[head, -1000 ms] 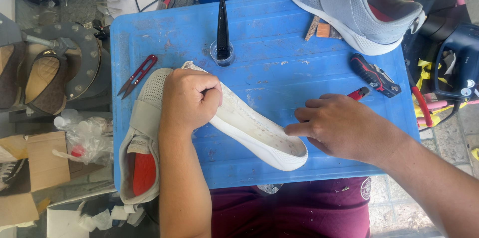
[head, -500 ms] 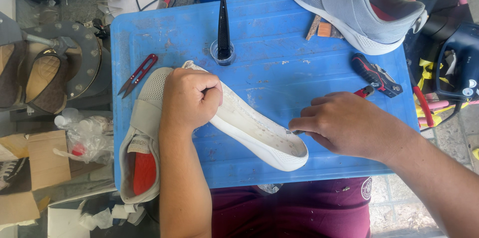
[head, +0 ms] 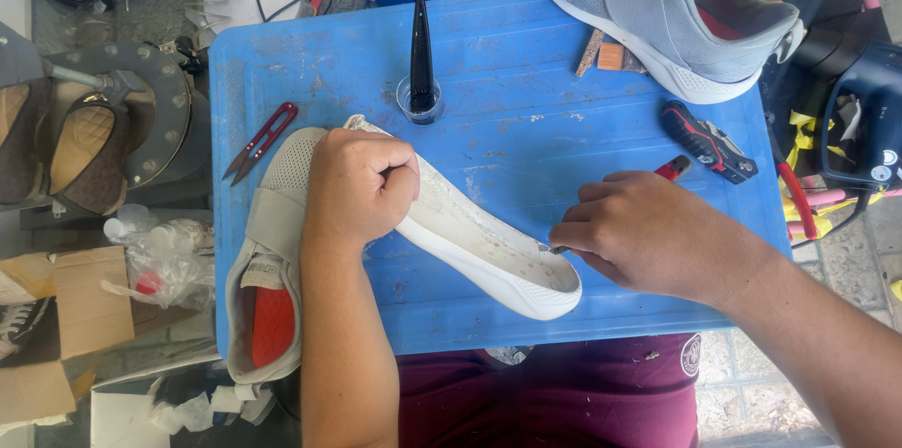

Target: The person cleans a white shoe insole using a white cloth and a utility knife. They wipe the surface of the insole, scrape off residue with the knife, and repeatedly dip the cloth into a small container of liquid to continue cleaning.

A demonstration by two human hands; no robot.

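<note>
At frame centre, the left hand (head: pixel 362 185) was clenched on the white sole (head: pixel 489 251); the right hand (head: pixel 648 232) grasped a red-handled tool (head: pixel 673 167) against the sole's edge.

Bright, even daylight; soft short shadows under hands on blue table (head: pixel 526 63). Sharp focus, slight edge distortion.

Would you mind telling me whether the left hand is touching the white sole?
Touching. The head view shows the left hand closed in a fist over the white sole, with no gap between them.
</note>
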